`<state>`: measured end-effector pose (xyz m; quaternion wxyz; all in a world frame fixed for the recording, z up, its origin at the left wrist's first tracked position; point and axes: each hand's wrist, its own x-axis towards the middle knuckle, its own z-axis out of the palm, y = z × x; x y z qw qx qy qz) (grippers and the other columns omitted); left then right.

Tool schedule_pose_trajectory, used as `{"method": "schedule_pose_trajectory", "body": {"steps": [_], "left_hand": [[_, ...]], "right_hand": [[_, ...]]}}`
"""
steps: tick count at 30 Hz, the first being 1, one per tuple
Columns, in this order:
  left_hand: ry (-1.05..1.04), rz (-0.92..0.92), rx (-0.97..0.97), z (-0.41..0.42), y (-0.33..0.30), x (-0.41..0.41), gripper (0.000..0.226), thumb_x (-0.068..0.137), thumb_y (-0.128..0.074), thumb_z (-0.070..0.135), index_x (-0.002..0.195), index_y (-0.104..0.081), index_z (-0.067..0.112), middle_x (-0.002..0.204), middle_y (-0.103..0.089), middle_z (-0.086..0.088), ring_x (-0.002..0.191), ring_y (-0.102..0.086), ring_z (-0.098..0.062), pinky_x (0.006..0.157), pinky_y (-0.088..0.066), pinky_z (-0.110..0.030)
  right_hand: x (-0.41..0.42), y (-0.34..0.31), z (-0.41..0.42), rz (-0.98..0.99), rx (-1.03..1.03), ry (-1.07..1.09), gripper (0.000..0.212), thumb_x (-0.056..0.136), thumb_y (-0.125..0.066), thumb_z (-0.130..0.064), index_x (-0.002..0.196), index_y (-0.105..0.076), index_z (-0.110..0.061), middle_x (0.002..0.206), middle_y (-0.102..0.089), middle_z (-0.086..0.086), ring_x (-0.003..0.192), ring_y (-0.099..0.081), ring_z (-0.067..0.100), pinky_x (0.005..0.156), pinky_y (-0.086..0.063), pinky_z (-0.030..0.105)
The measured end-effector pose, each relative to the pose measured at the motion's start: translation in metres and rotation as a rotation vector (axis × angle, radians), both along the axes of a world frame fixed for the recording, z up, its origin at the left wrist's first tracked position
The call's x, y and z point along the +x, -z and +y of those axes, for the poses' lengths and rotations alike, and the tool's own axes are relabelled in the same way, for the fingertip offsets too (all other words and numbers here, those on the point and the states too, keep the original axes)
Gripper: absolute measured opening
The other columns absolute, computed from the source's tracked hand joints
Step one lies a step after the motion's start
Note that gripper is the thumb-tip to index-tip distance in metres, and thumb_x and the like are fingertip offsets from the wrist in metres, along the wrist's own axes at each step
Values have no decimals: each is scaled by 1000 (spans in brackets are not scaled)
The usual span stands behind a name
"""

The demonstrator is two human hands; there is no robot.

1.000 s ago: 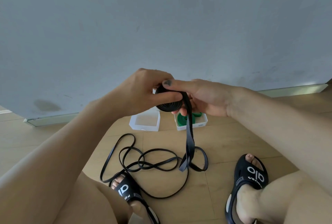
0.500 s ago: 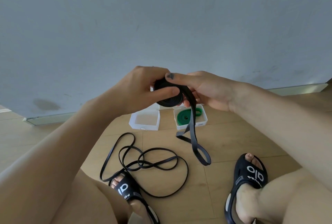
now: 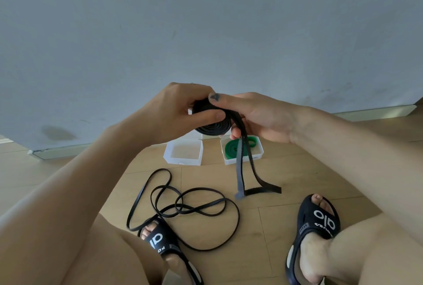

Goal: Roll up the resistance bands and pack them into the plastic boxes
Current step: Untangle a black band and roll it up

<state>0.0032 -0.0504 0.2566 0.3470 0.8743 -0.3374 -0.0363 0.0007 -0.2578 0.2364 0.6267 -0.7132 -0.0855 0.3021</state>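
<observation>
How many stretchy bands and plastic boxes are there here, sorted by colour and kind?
Black bands: 2, one half-rolled band gripped by the left hand and right hand, and one loose band on the floor.
Green bands: 1, the green band in the right box.
Plastic boxes: 2, counting the left box.
Total: 5.

Three resistance bands show: one wide black rubber band (image 3: pixel 211 122), partly coiled, its loose tail hanging toward 6 o'clock; one thin black rubber band (image 3: pixel 183 207) tangled loose on the floor at 7 o'clock of the coil; one green rolled rubber band (image 3: pixel 231 147) at 5 o'clock. Two clear rectangular plastic boxes: the left box (image 3: pixel 183 153) and the right box (image 3: pixel 242 158) containing the green roll. Two black slide sandals with white lettering: one (image 3: pixel 160 241) at 7 o'clock, one (image 3: pixel 320 220) at 4 o'clock. Two bare hands: left hand (image 3: pixel 180 110), right hand (image 3: pixel 258 115).
</observation>
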Motion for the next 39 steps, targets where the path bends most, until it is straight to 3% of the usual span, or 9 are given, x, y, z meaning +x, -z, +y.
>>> {"method": "schedule_pose_trajectory", "body": {"steps": [4, 9, 16, 19, 24, 28, 32, 34, 39], "left_hand": [[-34, 77, -94, 6, -2, 2, 18, 93, -63, 36, 89, -68, 20, 70, -58, 9, 67, -52, -12, 64, -43, -23], [-82, 127, -198, 10, -1, 6, 26, 93, -63, 39, 100, -73, 17, 77, -64, 3, 73, -56, -12, 66, -44, -25], [-76, 195, -342, 2, 1, 2, 16, 96, -61, 27, 101, -71, 16, 82, -67, 8, 79, -60, -8, 71, -47, -19], [-65, 202, -359, 1, 0, 2, 23, 96, -62, 36, 102, -71, 15, 83, -65, 4, 79, -58, -11, 71, -46, -22], [-57, 223, -436, 4, -2, 5, 35, 95, -60, 40, 106, -69, 8, 90, -64, -18, 85, -60, -20, 74, -48, -34], [-48, 250, -468, 5, 0, 5, 32, 96, -59, 37, 104, -68, 7, 88, -65, -9, 82, -61, -22, 72, -47, -36], [-66, 228, -453, 5, 1, 3, 29, 94, -60, 40, 100, -70, 14, 84, -64, 0, 82, -58, -17, 72, -45, -32], [-67, 221, -445, 7, -2, 2, 26, 93, -61, 41, 98, -71, 18, 83, -65, 4, 80, -59, -15, 71, -46, -30], [-49, 155, -191, 12, -8, 1, 32, 79, -73, 43, 99, -73, 19, 90, -75, 6, 87, -72, -12, 78, -57, -29]], "right_hand": [[-2, -8, -8, -111, -110, -16, 77, 86, -55, -71, 120, -66, -2, 88, -66, 6, 62, -52, 9, 65, -48, 26], [1, -13, -14, -154, -17, 155, 37, 96, -66, -46, 95, -62, -9, 67, -57, 2, 53, -46, 13, 58, -40, 26], [-7, -14, -9, 51, 200, -32, 46, 93, -50, -57, 120, -67, -24, 96, -76, 2, 55, -47, 9, 66, -38, 27], [-6, -15, -11, 124, 286, -103, 40, 97, -49, -55, 118, -70, -28, 117, -74, 19, 54, -44, 12, 68, -39, 29], [-4, -13, -12, 202, 465, -85, 33, 97, -59, -39, 120, -66, -17, 102, -71, 12, 60, -52, 15, 68, -46, 28], [-3, -10, -10, 230, 481, -87, 42, 92, -64, -40, 125, -62, -15, 97, -70, 11, 62, -53, 15, 69, -48, 29], [-3, -7, -7, 248, 481, -162, 58, 97, -59, -42, 147, -51, -13, 121, -66, 21, 82, -58, 25, 69, -48, 29], [-3, -8, -6, 241, 494, -168, 53, 98, -57, -40, 143, -53, -14, 118, -68, 22, 89, -49, 32, 66, -47, 27], [-7, -3, -3, 161, 288, -121, 43, 94, -64, -40, 125, -66, -12, 103, -69, 18, 62, -55, 11, 70, -42, 27]]}}
